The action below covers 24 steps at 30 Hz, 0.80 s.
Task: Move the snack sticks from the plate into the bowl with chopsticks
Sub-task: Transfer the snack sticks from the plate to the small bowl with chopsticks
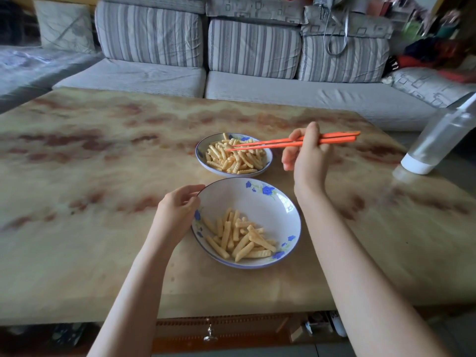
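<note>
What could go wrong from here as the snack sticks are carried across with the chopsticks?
The far dish is heaped with snack sticks, so the tips of the orange chopsticks in the right hand may push some over its low rim. A stick could also slip in transit and land on the table before the near dish.
</note>
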Available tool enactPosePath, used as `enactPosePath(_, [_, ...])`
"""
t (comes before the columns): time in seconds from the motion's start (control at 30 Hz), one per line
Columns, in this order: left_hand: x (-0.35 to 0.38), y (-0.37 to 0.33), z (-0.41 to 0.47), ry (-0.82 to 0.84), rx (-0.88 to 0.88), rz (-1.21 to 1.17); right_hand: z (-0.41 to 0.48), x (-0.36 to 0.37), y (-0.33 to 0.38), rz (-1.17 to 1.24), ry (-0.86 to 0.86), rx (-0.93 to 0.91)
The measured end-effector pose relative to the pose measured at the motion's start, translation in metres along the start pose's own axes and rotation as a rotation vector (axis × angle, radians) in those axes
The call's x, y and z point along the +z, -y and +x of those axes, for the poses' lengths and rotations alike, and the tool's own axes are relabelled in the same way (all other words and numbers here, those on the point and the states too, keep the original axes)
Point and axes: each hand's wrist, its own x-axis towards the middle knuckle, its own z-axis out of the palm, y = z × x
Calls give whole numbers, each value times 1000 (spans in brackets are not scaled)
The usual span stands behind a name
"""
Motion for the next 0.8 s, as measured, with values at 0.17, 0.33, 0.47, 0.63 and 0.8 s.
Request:
enactPosePath(0.17, [0, 0, -1, 1, -3, -2, 11, 22, -12, -107, 28, 24])
enactPosePath(0.33, [-1, 0, 0, 4, 3, 2, 10, 18, -17, -138, 77, 42])
enactPosePath(0.47, [-1, 0, 0, 6, -2, 8, 7, 5, -5, -71, 64, 19])
enactPosePath(0.63, [-1, 0, -1, 6, -11, 9, -4, -18, 18, -49, 96, 5])
enactPosePath(0.8, [-2, 0, 0, 8, -6, 22, -27, -38, 43, -166, 374, 31])
